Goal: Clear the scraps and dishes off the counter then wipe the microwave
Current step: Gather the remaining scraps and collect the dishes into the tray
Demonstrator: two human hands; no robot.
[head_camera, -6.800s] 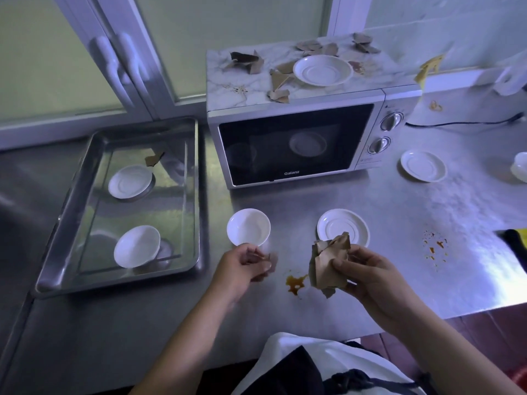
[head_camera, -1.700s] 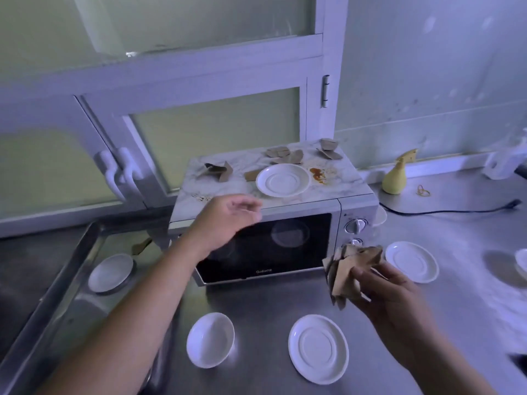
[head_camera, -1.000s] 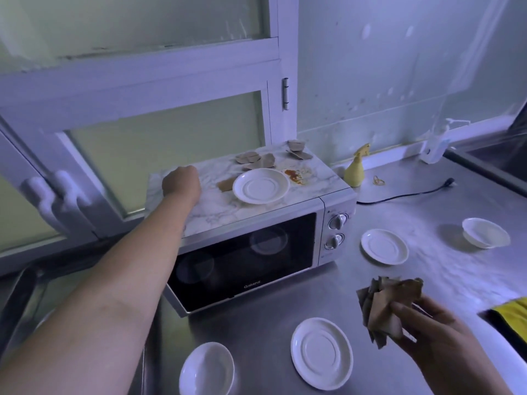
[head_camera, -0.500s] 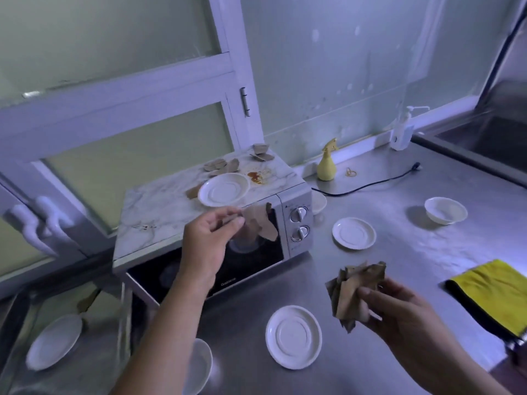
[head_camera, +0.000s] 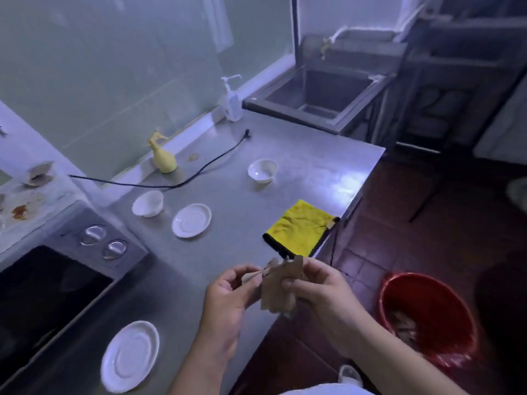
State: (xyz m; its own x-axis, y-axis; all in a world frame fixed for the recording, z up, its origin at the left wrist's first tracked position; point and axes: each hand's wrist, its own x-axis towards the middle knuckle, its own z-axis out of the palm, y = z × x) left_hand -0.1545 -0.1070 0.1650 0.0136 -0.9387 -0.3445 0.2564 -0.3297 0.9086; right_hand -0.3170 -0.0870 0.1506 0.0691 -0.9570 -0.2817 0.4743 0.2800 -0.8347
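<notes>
My right hand (head_camera: 315, 289) grips a bundle of brown cardboard scraps (head_camera: 281, 286) above the counter's front edge. My left hand (head_camera: 228, 292) pinches one more scrap against that bundle. The microwave (head_camera: 57, 252) fills the left side, with more scraps (head_camera: 38, 173) and an orange stain (head_camera: 20, 210) on its marbled top. White saucers (head_camera: 191, 220) (head_camera: 129, 356) and small white bowls (head_camera: 147, 203) (head_camera: 262, 170) sit on the steel counter (head_camera: 299, 172). A yellow cloth (head_camera: 302, 228) lies by the counter's right edge.
A red bucket (head_camera: 427, 315) holding scraps stands on the tiled floor at the right. A yellow spray bottle (head_camera: 162, 155), a pump bottle (head_camera: 232, 101) and a black cable (head_camera: 182, 178) lie along the wall. A steel sink (head_camera: 322, 92) is at the back.
My left hand took a scrap off the microwave top and brought it to the bundle in my right hand. My view swung right, bringing the bucket and sink into sight.
</notes>
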